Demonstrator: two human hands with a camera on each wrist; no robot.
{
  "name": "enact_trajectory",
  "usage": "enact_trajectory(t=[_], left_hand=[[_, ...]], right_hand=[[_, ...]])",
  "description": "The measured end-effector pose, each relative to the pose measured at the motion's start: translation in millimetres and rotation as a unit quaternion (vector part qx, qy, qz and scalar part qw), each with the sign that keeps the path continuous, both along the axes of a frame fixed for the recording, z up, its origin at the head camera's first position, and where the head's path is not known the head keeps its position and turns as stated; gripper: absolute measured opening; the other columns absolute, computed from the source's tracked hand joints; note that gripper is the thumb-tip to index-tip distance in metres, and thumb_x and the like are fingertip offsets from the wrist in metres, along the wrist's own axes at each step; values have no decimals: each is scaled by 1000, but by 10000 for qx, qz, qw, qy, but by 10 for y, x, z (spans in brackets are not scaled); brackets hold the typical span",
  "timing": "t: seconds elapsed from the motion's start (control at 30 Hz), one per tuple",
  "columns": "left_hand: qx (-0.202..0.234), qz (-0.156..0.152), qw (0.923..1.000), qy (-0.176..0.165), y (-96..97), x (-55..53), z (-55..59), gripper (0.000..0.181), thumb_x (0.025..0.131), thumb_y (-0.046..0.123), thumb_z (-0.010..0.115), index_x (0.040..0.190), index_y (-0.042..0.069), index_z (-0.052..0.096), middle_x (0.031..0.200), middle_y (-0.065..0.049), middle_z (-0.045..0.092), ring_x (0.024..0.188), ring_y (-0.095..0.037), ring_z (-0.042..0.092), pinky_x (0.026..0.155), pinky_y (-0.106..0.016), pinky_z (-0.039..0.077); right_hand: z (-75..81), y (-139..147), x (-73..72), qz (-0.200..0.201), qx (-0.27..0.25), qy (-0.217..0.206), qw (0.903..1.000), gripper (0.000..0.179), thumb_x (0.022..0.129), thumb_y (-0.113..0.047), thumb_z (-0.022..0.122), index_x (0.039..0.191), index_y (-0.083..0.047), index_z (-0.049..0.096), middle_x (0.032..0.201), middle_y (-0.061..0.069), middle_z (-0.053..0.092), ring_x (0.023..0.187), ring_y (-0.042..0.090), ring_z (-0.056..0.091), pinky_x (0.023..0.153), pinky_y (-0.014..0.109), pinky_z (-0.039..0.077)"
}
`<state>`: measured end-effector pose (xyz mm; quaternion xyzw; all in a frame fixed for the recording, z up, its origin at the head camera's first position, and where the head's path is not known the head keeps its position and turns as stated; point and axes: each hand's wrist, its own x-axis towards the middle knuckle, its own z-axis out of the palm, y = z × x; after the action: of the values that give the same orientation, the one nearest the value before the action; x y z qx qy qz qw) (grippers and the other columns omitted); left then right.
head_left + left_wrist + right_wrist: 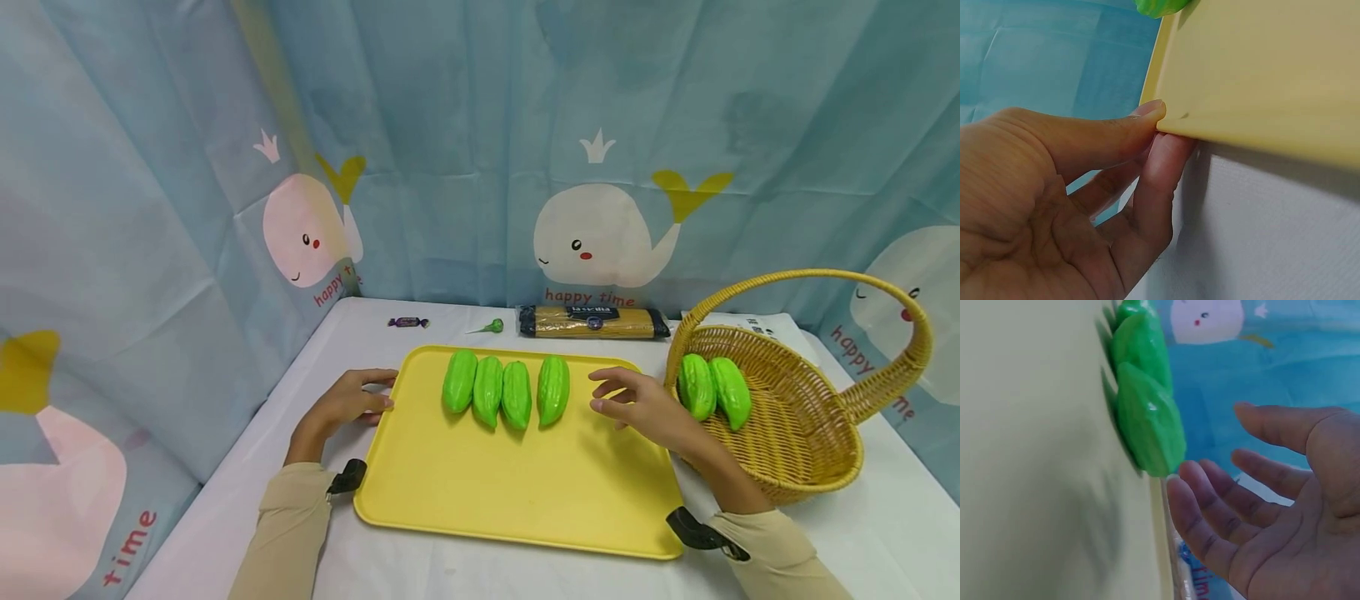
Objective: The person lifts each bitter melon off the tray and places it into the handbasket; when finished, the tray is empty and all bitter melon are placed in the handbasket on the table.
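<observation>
At the left edge of the yellow tray (517, 492), my left hand (352, 400) pinches the rim between thumb and fingers. The left wrist view shows the thumb (1116, 134) on top and a finger beneath. My right hand (637, 404) hovers over the tray's right side, its fingers loosely bent and holding nothing. Several bright green, ridged bitter melons lie in a row along the tray's far side. The rightmost bitter melon (553, 390) sits slightly apart, nearest my right hand; in the right wrist view a bitter melon (1149, 422) shows just beyond the fingertips.
Right of the tray stands a wicker basket (795, 442) with a tall arched handle; two bitter melons (712, 390) lie inside. Behind the tray are a pack of spaghetti (592, 322), a small green-headed item (492, 326) and a wrapped candy (408, 322). A whale-print curtain (465, 208) hangs behind.
</observation>
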<state>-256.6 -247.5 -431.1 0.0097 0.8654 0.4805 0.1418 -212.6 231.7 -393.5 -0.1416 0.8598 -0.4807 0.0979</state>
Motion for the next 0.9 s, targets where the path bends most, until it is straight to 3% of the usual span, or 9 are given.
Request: enact_trajectory(t=[0.27,0.67,0.9], left_hand=[[-7,4,10000,11,-1,6,2,60,98,7,70,155,3,53,154,-22,54,72,-15,62,66,-24,56],[151,-42,9999,10,1,-18,-15,60,98,5,70,155,2,52,155,-22,53,82,-15,65,69,-25,59],[92,13,10000,-8,-7,-10,-6,60,98,6,71,155,3,53,154,-22,54,76,-14,64,67,-25,57]], right_hand=[[-131,-115,-143,-38,-202,-261,9994,60,105,-25,68,154,3,48,136,27,60,111,39,70,81,46,63],[-234,-242,-282,-211,-219,-486,9984,61,106,-32,66,160,-11,46,146,30,52,123,42,64,82,44,63],[-241,-339,-346,-157,-153,-448,9988,62,106,-34,67,161,-15,46,151,30,47,131,48,58,84,46,63]])
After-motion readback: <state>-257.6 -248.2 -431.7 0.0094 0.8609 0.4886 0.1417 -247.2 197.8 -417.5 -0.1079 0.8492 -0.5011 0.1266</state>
